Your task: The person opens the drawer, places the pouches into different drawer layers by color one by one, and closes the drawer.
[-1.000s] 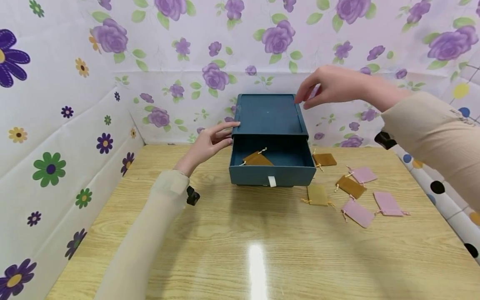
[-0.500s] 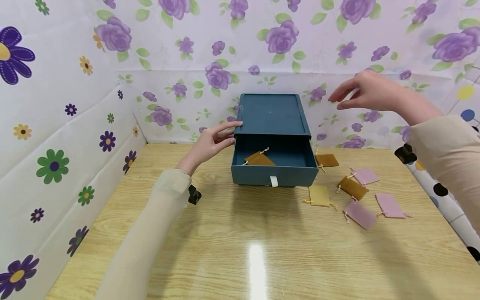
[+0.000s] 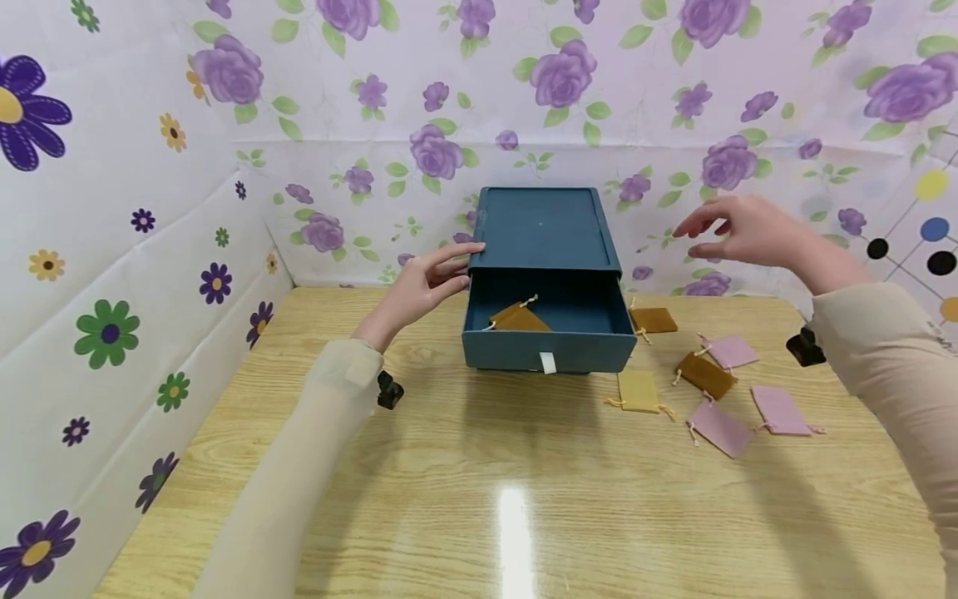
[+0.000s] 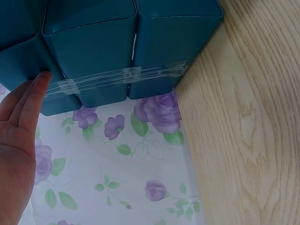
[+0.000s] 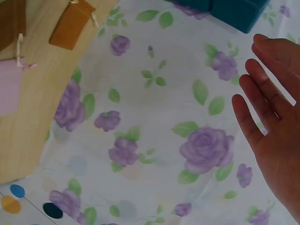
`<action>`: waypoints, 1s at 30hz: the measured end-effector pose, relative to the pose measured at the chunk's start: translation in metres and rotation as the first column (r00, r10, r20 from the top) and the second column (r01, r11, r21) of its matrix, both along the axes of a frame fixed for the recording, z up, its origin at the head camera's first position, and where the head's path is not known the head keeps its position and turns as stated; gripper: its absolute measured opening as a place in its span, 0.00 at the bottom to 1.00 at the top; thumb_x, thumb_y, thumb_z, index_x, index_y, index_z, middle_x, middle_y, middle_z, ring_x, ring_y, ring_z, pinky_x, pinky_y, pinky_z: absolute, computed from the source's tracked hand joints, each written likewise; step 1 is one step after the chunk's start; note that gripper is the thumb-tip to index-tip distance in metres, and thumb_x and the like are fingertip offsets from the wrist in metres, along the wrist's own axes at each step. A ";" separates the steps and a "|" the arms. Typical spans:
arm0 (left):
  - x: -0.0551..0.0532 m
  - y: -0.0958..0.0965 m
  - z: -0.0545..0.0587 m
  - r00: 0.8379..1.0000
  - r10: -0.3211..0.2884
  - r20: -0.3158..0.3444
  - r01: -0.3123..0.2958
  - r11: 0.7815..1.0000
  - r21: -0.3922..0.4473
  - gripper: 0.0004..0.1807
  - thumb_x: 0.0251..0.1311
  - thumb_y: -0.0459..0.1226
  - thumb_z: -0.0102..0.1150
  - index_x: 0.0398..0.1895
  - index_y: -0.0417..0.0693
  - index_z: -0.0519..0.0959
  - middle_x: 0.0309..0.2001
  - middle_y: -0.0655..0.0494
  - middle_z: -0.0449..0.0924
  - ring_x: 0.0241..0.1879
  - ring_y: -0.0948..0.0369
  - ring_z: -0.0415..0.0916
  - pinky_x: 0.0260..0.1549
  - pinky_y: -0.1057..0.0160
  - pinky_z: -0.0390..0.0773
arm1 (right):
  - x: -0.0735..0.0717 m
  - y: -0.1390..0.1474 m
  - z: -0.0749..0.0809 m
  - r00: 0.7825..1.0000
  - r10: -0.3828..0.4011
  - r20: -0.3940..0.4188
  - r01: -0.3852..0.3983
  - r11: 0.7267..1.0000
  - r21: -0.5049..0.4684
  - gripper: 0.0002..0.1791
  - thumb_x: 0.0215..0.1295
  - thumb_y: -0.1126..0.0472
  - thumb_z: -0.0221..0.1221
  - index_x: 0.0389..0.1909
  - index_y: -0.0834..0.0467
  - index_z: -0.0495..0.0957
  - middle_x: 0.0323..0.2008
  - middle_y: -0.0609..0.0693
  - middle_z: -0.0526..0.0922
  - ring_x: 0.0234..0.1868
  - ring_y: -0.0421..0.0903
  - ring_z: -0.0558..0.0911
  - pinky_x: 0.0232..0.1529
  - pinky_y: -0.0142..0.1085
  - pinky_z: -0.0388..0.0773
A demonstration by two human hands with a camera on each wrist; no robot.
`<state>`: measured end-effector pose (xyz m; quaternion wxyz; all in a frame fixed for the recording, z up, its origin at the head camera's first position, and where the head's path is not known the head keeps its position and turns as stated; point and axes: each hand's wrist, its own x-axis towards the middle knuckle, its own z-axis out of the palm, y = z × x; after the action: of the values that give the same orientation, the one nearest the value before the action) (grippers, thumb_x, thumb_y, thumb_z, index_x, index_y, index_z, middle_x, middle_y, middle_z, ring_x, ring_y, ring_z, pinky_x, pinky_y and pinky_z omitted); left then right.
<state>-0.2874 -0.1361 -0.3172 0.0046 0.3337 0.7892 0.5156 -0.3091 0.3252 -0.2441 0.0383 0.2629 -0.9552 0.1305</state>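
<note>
A teal-blue drawer box (image 3: 542,229) stands at the back of the table, its drawer (image 3: 546,353) pulled out toward me. Inside lie brown drawstring pouches (image 3: 519,316), overlapping near the left side. My left hand (image 3: 419,287) rests on the box's left side, fingertips on its top edge. In the left wrist view, the left hand's fingers (image 4: 33,101) lie straight along the box side (image 4: 93,56). My right hand (image 3: 756,233) hovers in the air right of the box, fingers loosely bent and holding nothing. The right wrist view shows the same hand (image 5: 276,112) with fingers spread.
Right of the box lie pink pouches (image 3: 720,427), a yellow pouch (image 3: 638,391) and brown pouches (image 3: 706,376) on the wooden table (image 3: 419,499). A flowered cloth (image 3: 337,100) hangs behind. Clear tape (image 4: 124,76) joins the box's stacked sections.
My right hand has moved from above the box's right edge out to the right, then lower. The left hand has stayed at the box, and the drawer and pouches look the same.
</note>
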 end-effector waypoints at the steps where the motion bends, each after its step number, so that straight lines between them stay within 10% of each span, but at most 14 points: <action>1: 0.000 0.000 0.000 1.000 -0.001 -0.001 0.001 1.000 0.000 0.26 0.72 0.33 0.52 0.72 0.49 0.68 0.75 0.49 0.62 0.71 0.47 0.67 0.63 0.51 0.76 | -0.001 0.001 -0.005 1.000 0.005 -0.004 -0.005 1.000 -0.008 0.14 0.66 0.59 0.64 0.51 0.55 0.83 0.51 0.55 0.84 0.49 0.54 0.81 0.54 0.55 0.79; 17: 0.000 0.000 0.000 1.000 0.004 -0.022 -0.004 1.000 0.004 0.26 0.71 0.32 0.52 0.71 0.47 0.69 0.74 0.48 0.64 0.70 0.46 0.68 0.62 0.52 0.77 | 0.000 0.033 -0.087 0.994 -0.076 0.075 0.081 0.994 -0.069 0.17 0.63 0.55 0.67 0.52 0.53 0.83 0.50 0.55 0.83 0.47 0.55 0.82 0.46 0.47 0.80; 24: -0.023 -0.005 -0.021 0.998 0.007 -0.059 -0.007 1.000 -0.003 0.26 0.71 0.36 0.53 0.71 0.60 0.69 0.74 0.57 0.64 0.69 0.52 0.70 0.61 0.54 0.79 | 0.003 0.046 -0.121 0.993 -0.054 0.109 0.066 0.992 -0.111 0.19 0.62 0.61 0.67 0.54 0.58 0.81 0.57 0.61 0.79 0.54 0.61 0.78 0.54 0.59 0.77; 30: -0.021 -0.004 -0.019 0.999 0.015 -0.031 -0.015 1.000 -0.007 0.27 0.71 0.33 0.52 0.72 0.54 0.68 0.75 0.52 0.62 0.70 0.49 0.68 0.62 0.52 0.77 | 0.005 0.056 -0.143 0.985 -0.052 0.166 0.070 0.992 -0.102 0.19 0.62 0.64 0.65 0.55 0.60 0.80 0.56 0.63 0.80 0.54 0.63 0.78 0.52 0.61 0.77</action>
<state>-0.3080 -0.1397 -0.3358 -0.0101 0.3357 0.7934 0.5077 -0.3041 0.3815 -0.3872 -0.0219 0.2195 -0.9543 0.2015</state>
